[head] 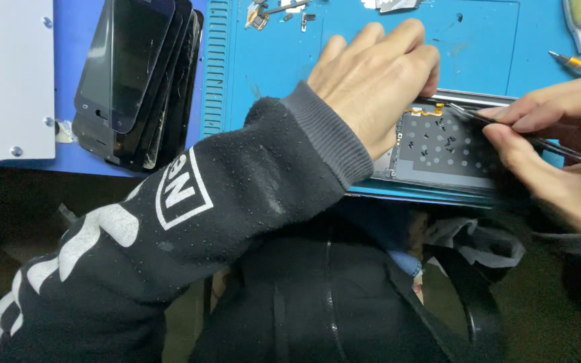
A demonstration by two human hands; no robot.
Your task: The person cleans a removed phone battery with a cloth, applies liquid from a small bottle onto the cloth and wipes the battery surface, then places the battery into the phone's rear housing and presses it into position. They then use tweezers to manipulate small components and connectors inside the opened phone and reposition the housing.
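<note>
Your left hand [378, 81] lies flat, fingers together, pressing down on the opened phone [438, 144], which rests on the blue mat [270, 60] at the counter's near edge. Your right hand [559, 148] has its grip pinched shut on thin tweezers [506, 128], whose tip sits over the phone's top edge beside a small orange flex strip [425, 109]. Tiny dark screws [442, 141] dot the phone's grey plate. A stack of black screens [136, 81] leans at the mat's left edge.
</note>
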